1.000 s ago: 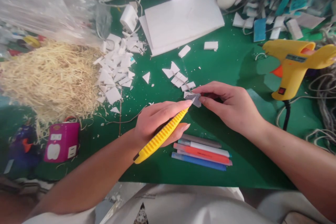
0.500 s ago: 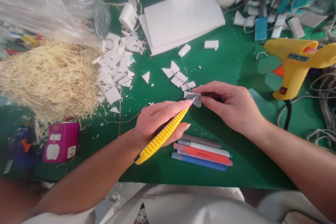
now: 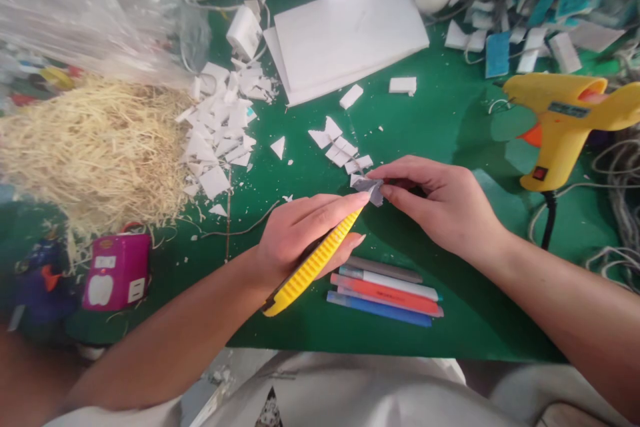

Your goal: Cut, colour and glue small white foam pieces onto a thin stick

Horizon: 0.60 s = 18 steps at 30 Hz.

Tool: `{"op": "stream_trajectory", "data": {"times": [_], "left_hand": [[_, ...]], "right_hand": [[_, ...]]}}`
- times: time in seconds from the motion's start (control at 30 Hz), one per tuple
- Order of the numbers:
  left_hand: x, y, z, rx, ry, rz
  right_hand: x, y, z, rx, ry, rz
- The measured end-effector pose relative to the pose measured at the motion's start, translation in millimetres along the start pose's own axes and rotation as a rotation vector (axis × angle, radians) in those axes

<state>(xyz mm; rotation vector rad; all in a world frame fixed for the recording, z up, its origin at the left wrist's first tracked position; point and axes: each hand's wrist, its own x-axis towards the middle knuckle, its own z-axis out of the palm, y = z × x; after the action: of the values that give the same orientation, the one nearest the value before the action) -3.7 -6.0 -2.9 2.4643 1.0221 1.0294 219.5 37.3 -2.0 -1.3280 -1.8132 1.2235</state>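
My left hand (image 3: 300, 233) is wrapped round a yellow utility knife (image 3: 313, 265), its tip pointing up and right at a small grey-white foam piece (image 3: 369, 187). My right hand (image 3: 440, 203) pinches that piece between thumb and fingers just above the green mat (image 3: 450, 320). The knife tip touches the piece's left edge. Several white foam offcuts (image 3: 341, 149) lie just beyond the piece.
A row of marker pens (image 3: 387, 290) lies below my hands. A yellow glue gun (image 3: 560, 123) stands at right. White foam sheets (image 3: 345, 33) lie at the back, a straw pile (image 3: 90, 147) and foam scraps (image 3: 220, 127) at left, a pink box (image 3: 117, 270) near the front left edge.
My left hand has shifted the knife slightly to the right and steeper. My right hand and the foam piece have stayed in place.
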Motion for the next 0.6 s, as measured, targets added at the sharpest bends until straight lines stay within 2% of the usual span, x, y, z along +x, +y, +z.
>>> {"op": "stream_trajectory", "data": {"times": [0.6], "left_hand": [[3.3, 2.7, 0.8, 0.025, -0.005, 0.029]], "right_hand": [[-2.3, 1.6, 0.5, -0.063, -0.022, -0.084]]}}
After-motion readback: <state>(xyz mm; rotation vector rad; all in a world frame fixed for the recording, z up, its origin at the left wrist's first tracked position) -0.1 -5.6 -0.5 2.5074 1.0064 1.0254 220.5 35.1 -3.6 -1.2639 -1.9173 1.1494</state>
